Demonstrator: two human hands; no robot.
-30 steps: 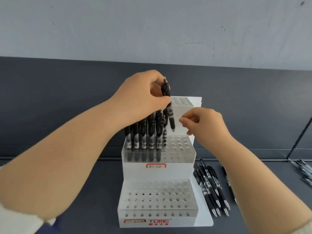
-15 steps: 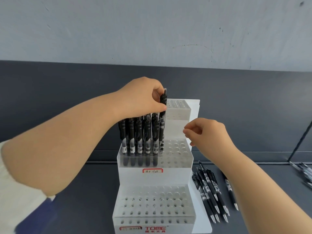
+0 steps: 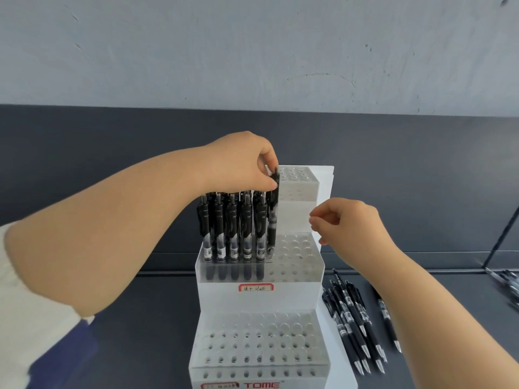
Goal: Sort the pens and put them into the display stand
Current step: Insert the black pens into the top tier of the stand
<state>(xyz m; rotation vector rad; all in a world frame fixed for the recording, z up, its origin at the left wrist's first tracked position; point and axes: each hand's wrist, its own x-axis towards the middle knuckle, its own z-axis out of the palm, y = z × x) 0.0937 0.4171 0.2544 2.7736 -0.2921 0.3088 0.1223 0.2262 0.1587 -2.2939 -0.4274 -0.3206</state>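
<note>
Left hand (image 3: 241,161) pinches the top end of a black pen (image 3: 272,217) between thumb and fingertips; the pen is upright, tip down at the middle tier of the white stepped display stand (image 3: 292,293), just right of the pens already seated there. Can't tell if the tip is in a hole or only touching the perforated top. Seated pens (image 3: 233,228) fill the left part of that middle tier, upright, packed side by side; the holes to their right are open. Top tier (image 3: 295,175) and bottom tier (image 3: 258,341) show holes only. A red-bordered label (image 3: 256,288) sits on the middle tier's front face, and red "TOME" lettering (image 3: 261,385) on the bottom front edge. Right hand (image 3: 351,226) hovers beside the stand's right edge at middle-tier height, fingers curled loosely toward the thumb, holding nothing visible. Loose black pens (image 3: 351,318) lie on the dark tabletop (image 3: 146,318) just right of the stand, roughly parallel, tips toward the camera, one a bit apart to the right. More pens (image 3: 505,279) at the far right edge, blurred.
</note>
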